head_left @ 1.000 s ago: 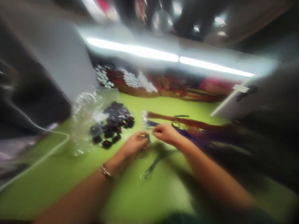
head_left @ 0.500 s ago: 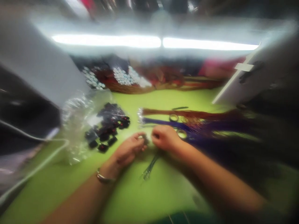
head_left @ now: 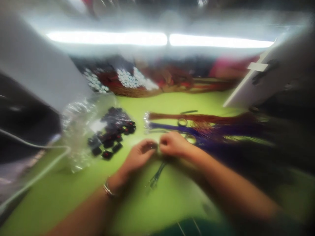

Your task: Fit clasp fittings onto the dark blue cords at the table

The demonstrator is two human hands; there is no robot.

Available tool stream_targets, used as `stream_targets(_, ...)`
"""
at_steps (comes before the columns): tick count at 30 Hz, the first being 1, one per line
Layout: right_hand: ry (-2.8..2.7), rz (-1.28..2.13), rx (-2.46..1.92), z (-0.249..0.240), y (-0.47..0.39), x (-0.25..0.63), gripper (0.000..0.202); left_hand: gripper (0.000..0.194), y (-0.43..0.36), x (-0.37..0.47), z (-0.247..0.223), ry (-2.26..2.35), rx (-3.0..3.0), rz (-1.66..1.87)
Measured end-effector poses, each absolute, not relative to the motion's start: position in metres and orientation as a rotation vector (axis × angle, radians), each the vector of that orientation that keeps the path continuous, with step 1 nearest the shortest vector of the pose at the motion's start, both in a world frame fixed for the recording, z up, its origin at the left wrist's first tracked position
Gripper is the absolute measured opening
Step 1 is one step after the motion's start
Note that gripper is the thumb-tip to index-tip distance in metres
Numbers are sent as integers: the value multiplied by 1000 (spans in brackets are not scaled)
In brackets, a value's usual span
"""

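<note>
My left hand (head_left: 141, 154) is closed, with a small dark piece (head_left: 153, 146) between thumb and fingers, partly hidden and blurred. Close beside it, almost fingertip to fingertip, my right hand (head_left: 173, 144) is curled in a pinch. What its fingers grip is too small to make out. Below the hands, a short bundle of dark wires (head_left: 157, 175) with shiny metal ends slants down over the green table (head_left: 137, 209). Left of my left hand lies a pile of black connector-like blocks (head_left: 108, 139), some with red spots, partly under clear plastic.
A clear plastic bag (head_left: 76, 134) lies at the left beside a white cable (head_left: 36, 178). Beyond my right hand stretch brown wires (head_left: 169, 116) and purple wires (head_left: 167, 127), with tape rolls (head_left: 182, 122) among them. White-ended wire bundles (head_left: 128, 78) lie at the back under a lamp.
My left hand has turned slightly, its fingers now curling over the small dark piece, and the bracelet has shifted with the wrist. My right hand stays nearly in place. The view tilts slightly.
</note>
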State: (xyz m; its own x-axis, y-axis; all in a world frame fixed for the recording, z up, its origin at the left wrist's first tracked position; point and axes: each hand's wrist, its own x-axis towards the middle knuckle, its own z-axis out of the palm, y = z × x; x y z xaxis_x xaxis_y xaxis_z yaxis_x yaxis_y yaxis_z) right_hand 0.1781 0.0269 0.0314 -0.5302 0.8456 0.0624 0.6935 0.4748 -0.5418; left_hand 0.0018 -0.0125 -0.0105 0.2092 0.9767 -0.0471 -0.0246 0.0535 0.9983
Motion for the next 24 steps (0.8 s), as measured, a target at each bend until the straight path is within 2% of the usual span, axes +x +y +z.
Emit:
stream_targets(8, -2103, 1052, -1256, 29, 34, 184, 10, 32, -12, 3, -5, 1020, 945, 1010)
stream_targets(24, -2137, 802, -1349, 14, 24, 170, 8, 31, -13, 6, -12, 1061, 1136, 975)
